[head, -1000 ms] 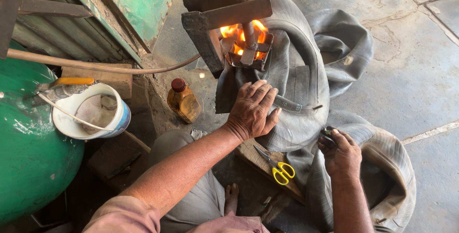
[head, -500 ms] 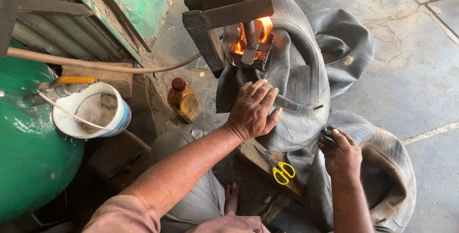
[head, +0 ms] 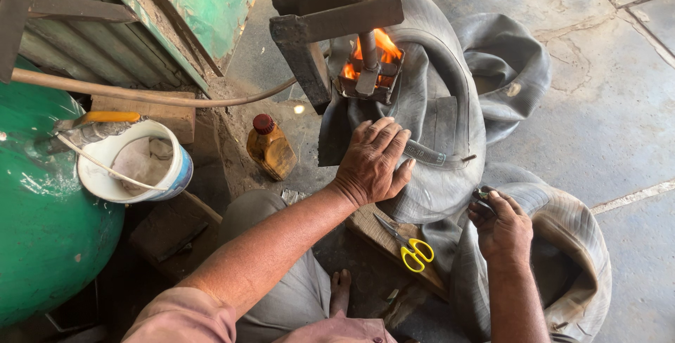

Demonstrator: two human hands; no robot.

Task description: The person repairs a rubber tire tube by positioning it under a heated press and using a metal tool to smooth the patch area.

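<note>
My left hand (head: 374, 161) lies flat, fingers spread, on a black rubber inner tube (head: 450, 104) draped under a rusty iron screw press (head: 336, 16). A small fire (head: 373, 51) burns in the metal cup of the press, just beyond my fingers. My right hand (head: 503, 229) is closed around a small dark object at the edge of a second fold of tube (head: 569, 244). Yellow-handled scissors (head: 409, 244) lie on a wooden board between my two hands.
A small amber bottle with a red cap (head: 269, 147) stands left of the press. A white bucket holding a rag (head: 133, 163) sits beside a large green tank (head: 42, 223). A hose (head: 155, 93) crosses above them. Concrete floor (head: 605, 104) lies to the right.
The flame in the press cup has flickered and shifted. My two hands have stayed where they were.
</note>
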